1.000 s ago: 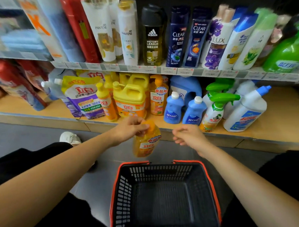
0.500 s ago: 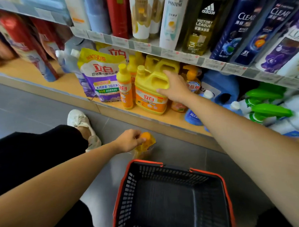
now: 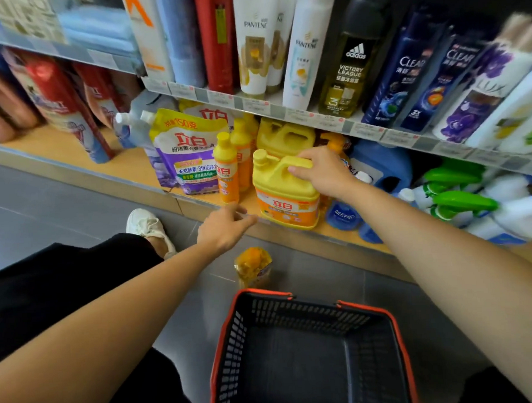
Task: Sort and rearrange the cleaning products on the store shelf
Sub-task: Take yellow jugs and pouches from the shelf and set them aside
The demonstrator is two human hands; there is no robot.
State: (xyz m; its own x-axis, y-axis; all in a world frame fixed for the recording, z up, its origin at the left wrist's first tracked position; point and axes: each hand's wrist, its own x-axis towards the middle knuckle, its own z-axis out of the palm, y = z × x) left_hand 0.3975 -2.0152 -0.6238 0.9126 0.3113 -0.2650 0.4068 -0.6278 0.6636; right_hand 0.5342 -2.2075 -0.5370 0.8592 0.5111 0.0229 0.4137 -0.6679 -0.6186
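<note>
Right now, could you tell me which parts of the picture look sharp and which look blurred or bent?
Head view: the yellow jug the right hand grips and the purple pouch read sharp; the spray bottles at the right edge and the red packs at left are smeared; the wide lens bows the shelf edge.

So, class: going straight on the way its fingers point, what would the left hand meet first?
Probably the lower part of the yellow jug, just beyond the left hand; depth is unclear, so possibly the shelf edge.

Yellow jug [image 3: 283,182], orange-rimmed black basket [image 3: 311,351]
</note>
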